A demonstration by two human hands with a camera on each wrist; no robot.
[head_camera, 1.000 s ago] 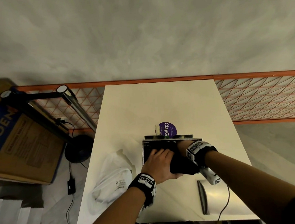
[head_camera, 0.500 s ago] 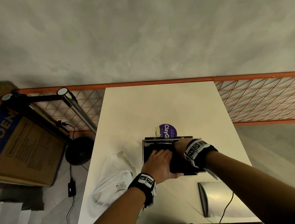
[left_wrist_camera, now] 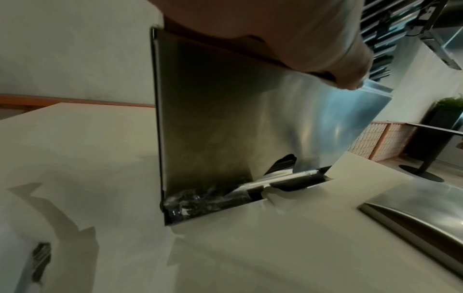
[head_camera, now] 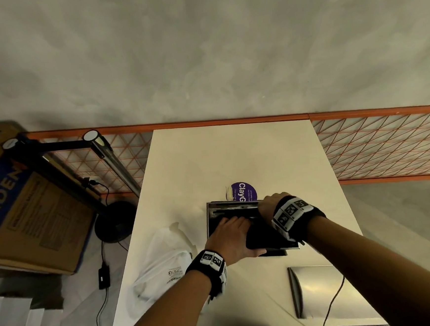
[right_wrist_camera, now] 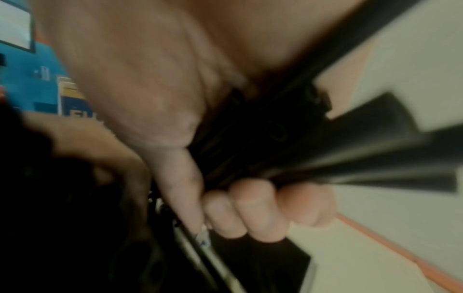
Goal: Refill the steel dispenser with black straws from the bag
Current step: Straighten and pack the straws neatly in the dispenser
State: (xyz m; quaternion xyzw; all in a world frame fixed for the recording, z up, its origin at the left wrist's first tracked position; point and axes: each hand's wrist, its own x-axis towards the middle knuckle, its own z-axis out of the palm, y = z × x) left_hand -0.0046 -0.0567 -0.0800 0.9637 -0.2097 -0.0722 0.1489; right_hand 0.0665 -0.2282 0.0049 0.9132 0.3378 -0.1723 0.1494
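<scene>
The steel dispenser (head_camera: 210,216) stands open-topped in the middle of the white table (head_camera: 234,156); its shiny side (left_wrist_camera: 225,128) fills the left wrist view. A bundle of black straws (head_camera: 263,236) lies across its opening. My right hand (head_camera: 270,204) grips the bundle near the far rim, fingers (right_wrist_camera: 263,208) curled round the straws (right_wrist_camera: 325,148). My left hand (head_camera: 230,236) rests flat on top of the straws, thumb along the near wall. The white plastic bag (head_camera: 160,265) lies crumpled to the left of the dispenser.
The dispenser's steel lid (head_camera: 319,288) lies at the table's front right, also in the left wrist view (left_wrist_camera: 413,214). A purple round sticker (head_camera: 245,191) sits behind the dispenser. A lamp stand (head_camera: 115,222) and a cardboard box (head_camera: 27,208) are on the floor to the left.
My right hand has shifted a little toward the dispenser's far rim with the straw bundle. The left hand has stayed on the straws.
</scene>
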